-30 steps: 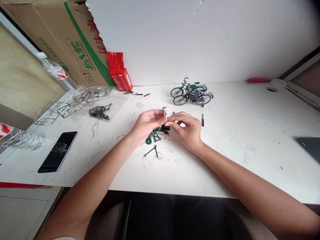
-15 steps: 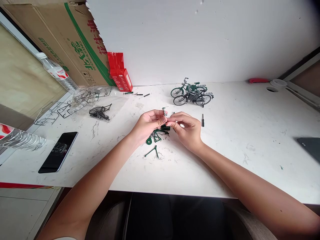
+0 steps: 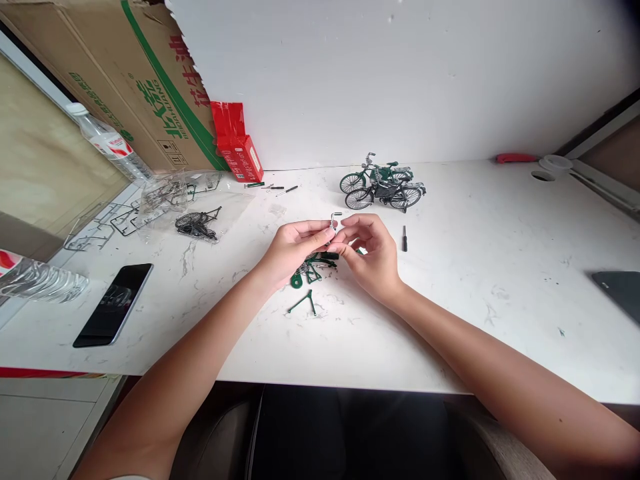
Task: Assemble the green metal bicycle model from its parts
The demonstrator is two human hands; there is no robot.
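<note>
Between the thumb and fingers of my left hand is a small silver model-bicycle handlebar, its bent bar pointing up and to the right. My right hand meets it from the other side, thumb and a fingertip closed at its lower end, index finger lifted; the exact contact is partly hidden. Beneath my hands lie green model bicycle parts, partly covered by my fingers. Nearer me rests a green forked piece.
Two assembled model bicycles stand behind my hands. A small screwdriver lies to the right. Leftward are a bag with black parts, a phone, bottles, a red box and a cardboard box.
The silver handlebar has turned, so its bent bar now shows above my left fingers. My right index finger has lifted away from the thumb.
</note>
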